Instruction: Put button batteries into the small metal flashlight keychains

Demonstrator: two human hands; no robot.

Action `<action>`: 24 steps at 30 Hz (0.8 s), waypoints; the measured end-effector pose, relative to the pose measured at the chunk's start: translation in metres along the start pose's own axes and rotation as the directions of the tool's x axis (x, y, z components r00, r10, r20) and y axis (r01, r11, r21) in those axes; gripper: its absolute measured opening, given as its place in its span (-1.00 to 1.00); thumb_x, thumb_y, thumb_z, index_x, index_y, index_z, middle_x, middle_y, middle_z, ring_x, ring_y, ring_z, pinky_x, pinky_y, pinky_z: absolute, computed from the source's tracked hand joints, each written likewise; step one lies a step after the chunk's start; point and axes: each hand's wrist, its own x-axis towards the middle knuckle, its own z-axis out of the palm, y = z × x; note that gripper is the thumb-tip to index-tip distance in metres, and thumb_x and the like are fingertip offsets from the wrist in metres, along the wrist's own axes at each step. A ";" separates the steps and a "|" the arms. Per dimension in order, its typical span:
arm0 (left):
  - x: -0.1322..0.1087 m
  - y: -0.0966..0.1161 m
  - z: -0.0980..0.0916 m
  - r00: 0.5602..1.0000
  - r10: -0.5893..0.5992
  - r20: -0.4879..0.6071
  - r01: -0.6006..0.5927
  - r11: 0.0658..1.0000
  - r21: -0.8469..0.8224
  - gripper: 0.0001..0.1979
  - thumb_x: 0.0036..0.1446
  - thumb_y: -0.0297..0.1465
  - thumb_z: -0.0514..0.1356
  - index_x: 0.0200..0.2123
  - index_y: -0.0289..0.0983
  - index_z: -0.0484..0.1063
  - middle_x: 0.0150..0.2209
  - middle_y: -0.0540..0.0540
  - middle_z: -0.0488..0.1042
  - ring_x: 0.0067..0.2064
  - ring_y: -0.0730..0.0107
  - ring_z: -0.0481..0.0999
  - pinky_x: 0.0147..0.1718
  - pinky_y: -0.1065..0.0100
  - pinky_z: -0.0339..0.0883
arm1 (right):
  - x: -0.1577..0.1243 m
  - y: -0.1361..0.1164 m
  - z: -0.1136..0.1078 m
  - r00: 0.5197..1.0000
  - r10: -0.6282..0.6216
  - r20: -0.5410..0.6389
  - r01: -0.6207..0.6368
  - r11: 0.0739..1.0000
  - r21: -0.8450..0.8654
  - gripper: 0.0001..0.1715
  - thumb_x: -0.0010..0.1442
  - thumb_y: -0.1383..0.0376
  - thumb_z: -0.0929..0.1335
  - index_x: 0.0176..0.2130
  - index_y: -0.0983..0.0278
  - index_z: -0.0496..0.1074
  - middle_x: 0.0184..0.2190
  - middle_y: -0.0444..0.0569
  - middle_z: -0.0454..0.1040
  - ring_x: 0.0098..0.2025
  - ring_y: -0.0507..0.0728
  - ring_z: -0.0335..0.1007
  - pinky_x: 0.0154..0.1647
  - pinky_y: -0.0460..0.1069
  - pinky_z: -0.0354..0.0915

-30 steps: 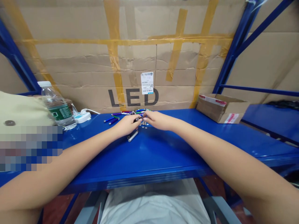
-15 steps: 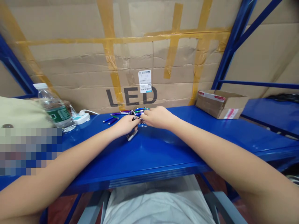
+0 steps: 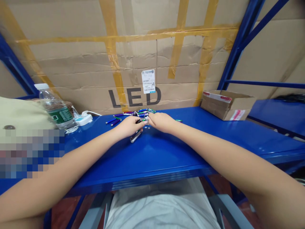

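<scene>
My left hand [image 3: 130,126] is closed around a slim silver pen-like item [image 3: 136,136], whose end points down toward the front of the blue table [image 3: 152,152]. Pressed close to it, my right hand [image 3: 162,122] pinches something small and shiny between the fingertips, too small to make out. Behind the hands lies a pile of blue, green and purple metallic pens [image 3: 143,112]. A blue one and a purple one [image 3: 115,122] lie to the left of the pile. Small pale discs [image 3: 147,128] rest on the table below my fingertips.
At the left stand a water bottle [image 3: 59,114] with a green label and a white power strip [image 3: 84,119]. An open cardboard box [image 3: 226,105] sits at the back right. A large taped carton [image 3: 133,70] marked LED rises behind the table.
My right hand has come slightly down and toward me, its fingertips now meeting those of my left hand. A green pen end shows beyond my right wrist.
</scene>
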 end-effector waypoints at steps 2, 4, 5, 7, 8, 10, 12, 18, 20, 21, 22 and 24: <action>0.000 0.001 0.001 0.988 0.137 -0.077 -0.121 0.974 0.190 -0.67 0.22 -0.24 0.05 -0.51 -0.28 0.39 -0.53 -0.06 0.45 -0.49 0.36 0.37 -0.49 0.38 0.14 | 0.001 -0.002 0.007 0.999 0.035 -0.036 -0.027 0.978 0.206 -0.59 0.37 0.33 0.06 -0.27 0.36 0.40 -0.33 0.09 0.52 -0.32 0.11 0.39 -0.32 -0.04 0.19; 0.000 0.003 0.002 0.963 0.245 -0.110 -0.200 0.928 0.316 -0.73 0.22 -0.34 0.03 -0.45 -0.29 0.41 -0.46 -0.09 0.47 -0.42 0.32 0.39 -0.43 0.36 0.14 | 0.003 -0.005 0.012 0.996 0.070 -0.059 -0.045 0.932 0.361 -0.52 0.38 0.35 0.00 -0.33 0.34 0.37 -0.34 0.05 0.49 -0.34 0.08 0.35 -0.31 -0.06 0.19; 0.000 0.003 0.002 0.955 0.275 -0.110 -0.225 0.915 0.336 -0.76 0.22 -0.36 0.03 -0.42 -0.30 0.42 -0.43 -0.10 0.48 -0.40 0.31 0.40 -0.41 0.36 0.15 | 0.004 -0.006 0.014 0.993 0.090 -0.075 -0.053 0.914 0.401 -0.50 0.39 0.35 -0.01 -0.33 0.34 0.36 -0.34 0.05 0.49 -0.34 0.07 0.35 -0.30 -0.06 0.19; 0.000 0.005 0.000 0.956 0.277 -0.098 -0.236 0.921 0.309 -0.77 0.21 -0.37 0.01 -0.41 -0.30 0.40 -0.43 -0.08 0.47 -0.40 0.33 0.39 -0.41 0.37 0.14 | 0.004 -0.009 0.015 0.984 0.131 -0.121 -0.071 0.911 0.407 -0.53 0.40 0.33 -0.01 -0.30 0.34 0.35 -0.30 0.08 0.49 -0.30 0.09 0.36 -0.27 -0.06 0.19; 0.000 0.006 -0.002 0.963 0.254 -0.089 -0.222 0.936 0.272 -0.74 0.22 -0.35 0.01 -0.44 -0.29 0.39 -0.46 -0.06 0.45 -0.42 0.35 0.38 -0.43 0.38 0.13 | 0.003 -0.011 0.014 0.978 0.155 -0.140 -0.093 0.923 0.373 -0.56 0.40 0.31 0.00 -0.26 0.35 0.34 -0.27 0.10 0.50 -0.28 0.11 0.38 -0.27 -0.05 0.19; 0.000 0.007 -0.008 0.984 0.172 -0.049 -0.160 0.970 0.181 -0.67 0.23 -0.27 -0.01 -0.51 -0.28 0.34 -0.55 -0.01 0.38 -0.49 0.40 0.32 -0.48 0.39 0.09 | 0.000 -0.013 0.010 0.969 0.193 -0.151 -0.152 0.957 0.249 -0.61 0.40 0.26 0.03 -0.15 0.36 0.32 -0.25 0.14 0.51 -0.27 0.16 0.41 -0.27 -0.02 0.18; -0.001 0.008 -0.015 0.996 0.092 0.006 -0.092 0.992 0.090 -0.61 0.23 -0.19 -0.01 -0.55 -0.28 0.31 -0.62 0.03 0.29 -0.56 0.45 0.25 -0.53 0.41 0.06 | -0.002 -0.013 0.006 0.968 0.208 -0.139 -0.192 0.974 0.119 -0.61 0.40 0.20 0.05 -0.07 0.36 0.29 -0.25 0.17 0.51 -0.28 0.21 0.44 -0.29 0.01 0.17; -0.009 0.009 -0.016 0.966 0.119 0.229 -0.098 0.990 -0.098 -0.58 0.19 -0.10 0.02 -0.56 -0.27 0.26 -0.63 0.05 0.30 -0.61 0.50 0.25 -0.56 0.43 0.12 | 0.000 -0.004 -0.005 0.963 0.223 -0.152 -0.151 0.912 0.381 -0.53 0.41 0.24 -0.06 -0.27 0.31 0.27 -0.37 0.08 0.48 -0.36 0.11 0.37 -0.33 -0.04 0.16; -0.010 0.010 -0.011 0.968 0.129 0.215 -0.117 0.991 -0.067 -0.61 0.20 -0.13 0.04 -0.54 -0.27 0.27 -0.60 0.04 0.36 -0.58 0.47 0.32 -0.52 0.43 0.18 | -0.001 0.002 -0.007 0.976 0.162 -0.146 -0.075 0.877 0.474 -0.48 0.41 0.25 -0.10 -0.33 0.28 0.24 -0.41 0.03 0.45 -0.40 0.07 0.32 -0.36 -0.06 0.15; -0.009 0.010 -0.008 0.977 0.115 0.182 -0.110 0.993 -0.037 -0.63 0.20 -0.14 0.04 -0.54 -0.27 0.27 -0.60 0.04 0.37 -0.58 0.47 0.33 -0.51 0.43 0.19 | -0.003 0.004 -0.007 0.983 0.111 -0.149 -0.032 0.890 0.454 -0.49 0.41 0.24 -0.09 -0.34 0.28 0.24 -0.41 0.02 0.45 -0.40 0.07 0.31 -0.36 -0.06 0.14; -0.008 0.010 -0.006 0.984 0.096 0.149 -0.096 0.995 -0.010 -0.63 0.21 -0.15 0.04 -0.53 -0.26 0.26 -0.60 0.04 0.38 -0.58 0.46 0.34 -0.51 0.42 0.20 | -0.004 0.005 -0.009 0.987 0.063 -0.151 0.002 0.919 0.395 -0.52 0.42 0.21 -0.05 -0.32 0.28 0.25 -0.39 0.02 0.46 -0.39 0.07 0.32 -0.36 -0.05 0.12; -0.006 0.007 -0.005 0.991 0.056 0.117 -0.059 0.998 0.020 -0.63 0.21 -0.15 0.03 -0.53 -0.26 0.26 -0.62 0.05 0.39 -0.60 0.46 0.33 -0.52 0.42 0.19 | -0.008 0.005 -0.011 0.991 0.000 -0.136 0.028 0.979 0.202 -0.59 0.41 0.19 0.02 -0.25 0.30 0.28 -0.34 0.05 0.48 -0.35 0.11 0.35 -0.38 -0.04 0.07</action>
